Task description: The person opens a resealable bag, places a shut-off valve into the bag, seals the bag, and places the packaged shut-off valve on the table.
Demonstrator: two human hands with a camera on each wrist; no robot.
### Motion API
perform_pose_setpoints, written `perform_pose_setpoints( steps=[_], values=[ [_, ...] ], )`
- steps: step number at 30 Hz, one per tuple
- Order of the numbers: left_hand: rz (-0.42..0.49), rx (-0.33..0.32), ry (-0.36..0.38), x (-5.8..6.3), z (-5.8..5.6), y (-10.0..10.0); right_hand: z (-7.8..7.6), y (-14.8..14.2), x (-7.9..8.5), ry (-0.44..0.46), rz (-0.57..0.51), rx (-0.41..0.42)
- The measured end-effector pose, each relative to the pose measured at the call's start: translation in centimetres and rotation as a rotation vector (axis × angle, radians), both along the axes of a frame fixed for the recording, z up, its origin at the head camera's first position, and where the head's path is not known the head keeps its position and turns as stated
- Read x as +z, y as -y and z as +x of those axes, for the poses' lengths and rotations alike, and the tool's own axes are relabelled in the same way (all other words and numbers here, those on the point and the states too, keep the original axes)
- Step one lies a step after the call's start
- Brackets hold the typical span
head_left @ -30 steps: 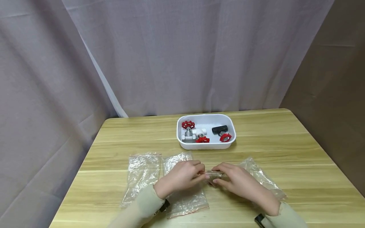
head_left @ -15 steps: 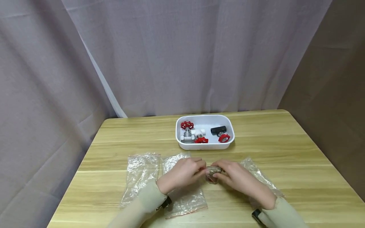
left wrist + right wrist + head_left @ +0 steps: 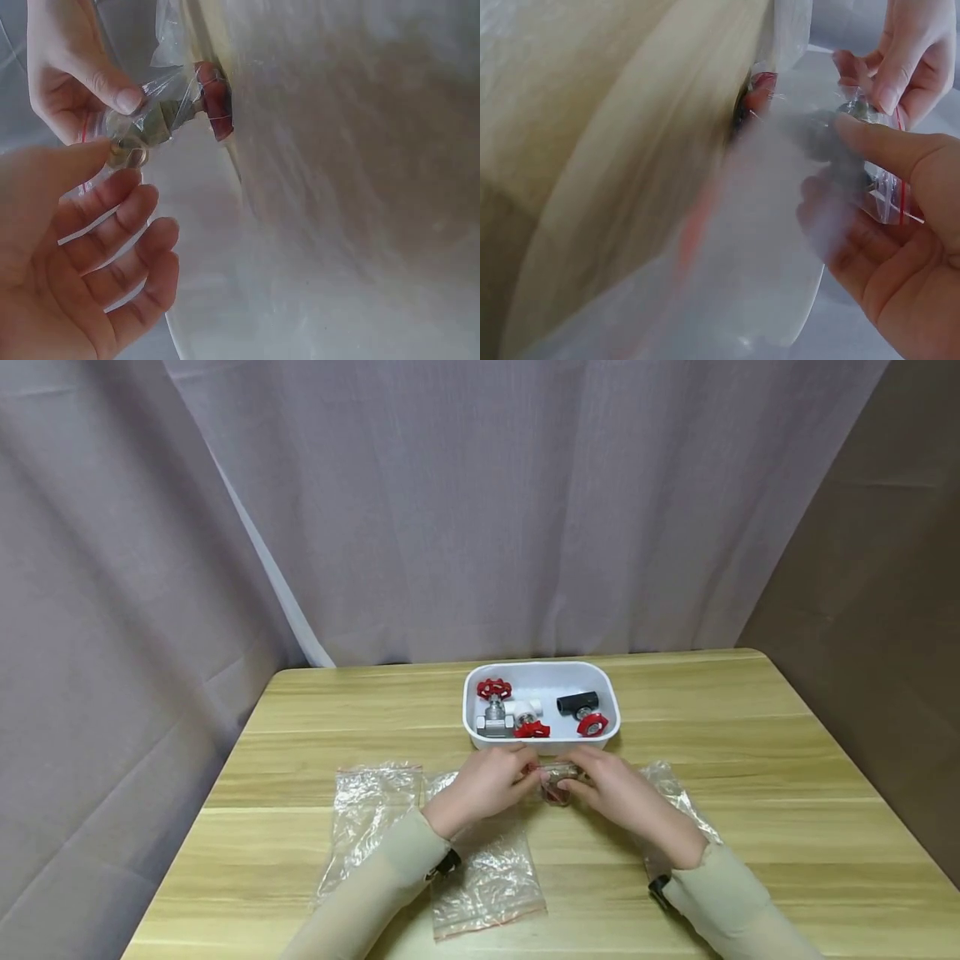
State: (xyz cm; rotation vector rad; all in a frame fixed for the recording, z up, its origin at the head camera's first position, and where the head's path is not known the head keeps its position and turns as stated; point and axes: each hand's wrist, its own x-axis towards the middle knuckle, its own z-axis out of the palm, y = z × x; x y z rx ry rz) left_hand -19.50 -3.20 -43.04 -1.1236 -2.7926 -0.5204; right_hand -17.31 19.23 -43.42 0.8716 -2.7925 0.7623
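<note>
Between my two hands is a brass-coloured valve (image 3: 154, 124) with a red handwheel (image 3: 215, 101), wrapped in a small clear zip bag (image 3: 889, 191) with a red seal line. My left hand (image 3: 480, 781) pinches the bag's seal end between thumb and forefinger, its other fingers loosely bent. From the other side, my right hand (image 3: 622, 797) grips the bagged valve with thumb and fingers. The handwheel points down toward the table in the head view. Both hands are just in front of the white tray (image 3: 551, 746).
The tray holds a metal valve (image 3: 495, 714), a white valve (image 3: 525, 710) and a black valve (image 3: 577, 702), all with red handwheels. Clear zip bags lie flat at the left (image 3: 371, 818), under my left forearm (image 3: 491, 877) and beside my right wrist (image 3: 678, 797). Curtains stand behind the wooden table (image 3: 787, 760).
Both hands have moved away from my body with the bagged valve, toward the tray's front wall. The bag by my right wrist has shifted slightly. The valves in the tray stay put.
</note>
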Motion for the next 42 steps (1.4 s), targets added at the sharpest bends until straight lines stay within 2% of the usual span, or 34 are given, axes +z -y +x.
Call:
perform_pose_setpoints(
  steps=[4, 9, 12, 15, 17, 19, 22, 27, 34, 37, 42],
  values=[
    [-0.004, 0.01, -0.003, 0.1, 0.2, 0.6, 0.2, -0.1, 0.3, 0.016, 0.014, -0.026],
    [-0.02, 0.02, -0.004, 0.0, 1.4, 2.3, 1.1, -0.3, 1.1, -0.039, 0.038, -0.045],
    [-0.054, 0.015, 0.0, -0.1, 2.6, 3.5, 2.2, -0.2, 1.9, -0.119, 0.011, -0.024],
    [-0.083, -0.019, -0.01, -0.2, 4.5, 4.6, 3.3, 0.2, 2.4, -0.23, -0.047, 0.031],
    [-0.105, -0.049, -0.032, -0.4, 5.8, 5.2, 3.9, 0.7, 2.4, -0.263, -0.06, 0.07],
    [-0.125, -0.083, -0.043, -0.5, 7.2, 5.7, 4.5, 1.1, 2.3, -0.242, -0.05, 0.113],
    [-0.164, -0.125, -0.043, -0.7, 8.8, 6.2, 5.4, 1.8, 1.7, -0.141, -0.005, 0.177],
    [-0.203, -0.164, -0.028, -0.9, 10.8, 6.4, 6.6, 3.1, 0.0, -0.041, 0.065, 0.32],
    [-0.254, -0.226, -0.017, -1.2, 12.0, 6.5, 7.9, 4.0, -1.1, 0.046, 0.212, 0.466],
    [-0.254, -0.243, -0.044, -1.4, 12.2, 6.4, 8.2, 4.2, -1.2, 0.034, 0.232, 0.492],
    [-0.245, -0.245, -0.093, -1.5, 12.3, 6.3, 8.4, 4.3, -1.2, 0.011, 0.22, 0.49]
  ],
)
